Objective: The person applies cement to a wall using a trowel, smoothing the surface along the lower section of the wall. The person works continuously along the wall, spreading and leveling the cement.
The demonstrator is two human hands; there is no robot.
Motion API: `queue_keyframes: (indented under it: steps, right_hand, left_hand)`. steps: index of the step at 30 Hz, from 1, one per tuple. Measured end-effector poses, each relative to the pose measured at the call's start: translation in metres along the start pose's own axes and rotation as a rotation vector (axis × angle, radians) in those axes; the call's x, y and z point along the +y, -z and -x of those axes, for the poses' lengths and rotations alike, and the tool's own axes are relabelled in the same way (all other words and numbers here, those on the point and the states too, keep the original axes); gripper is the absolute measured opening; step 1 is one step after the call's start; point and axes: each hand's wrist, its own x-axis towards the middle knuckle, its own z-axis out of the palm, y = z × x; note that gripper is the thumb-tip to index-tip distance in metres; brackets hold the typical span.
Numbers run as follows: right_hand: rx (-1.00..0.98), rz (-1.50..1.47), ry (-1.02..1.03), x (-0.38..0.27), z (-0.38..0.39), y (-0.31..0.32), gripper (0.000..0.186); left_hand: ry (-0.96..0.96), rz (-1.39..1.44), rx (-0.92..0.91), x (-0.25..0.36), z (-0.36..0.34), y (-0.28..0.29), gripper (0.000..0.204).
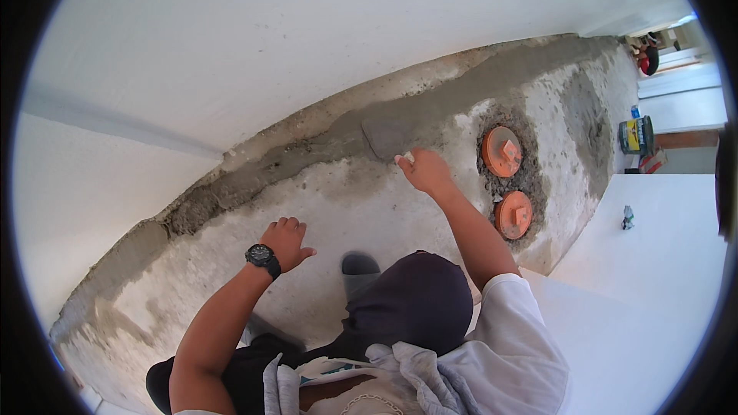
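Seen from above, the right hand [425, 171] grips a trowel [387, 138] whose flat blade lies up and to the left against the wet mortar strip [307, 150] along the wall, while the left hand [287, 239], nearer the body, rests empty, fingers curled, on rough concrete floor [361, 200].

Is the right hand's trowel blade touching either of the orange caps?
Apart. The head view shows the trowel in the right hand lying on wet mortar, with bare concrete between it and the nearer orange cap.
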Motion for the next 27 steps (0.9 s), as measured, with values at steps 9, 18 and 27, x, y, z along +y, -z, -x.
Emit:
queue_keyframes:
  steps: [9, 18, 27]
  right_hand:
    - [0.042, 0.082, 0.043, 0.043, -0.022, 0.018, 0.055]
    - [0.033, 0.013, 0.013, 0.119, -0.045, 0.045, 0.063]
    - [0.279, 0.034, -0.037, 0.221, -0.017, 0.060, 0.059]
  left_hand:
    - [-0.001, 0.066, 0.048, 0.000, -0.001, 0.001, 0.061]
    - [0.025, -0.004, 0.005, -0.004, -0.002, -0.010, 0.060]
    - [0.061, -0.008, -0.014, -0.007, 0.000, -0.014, 0.060]
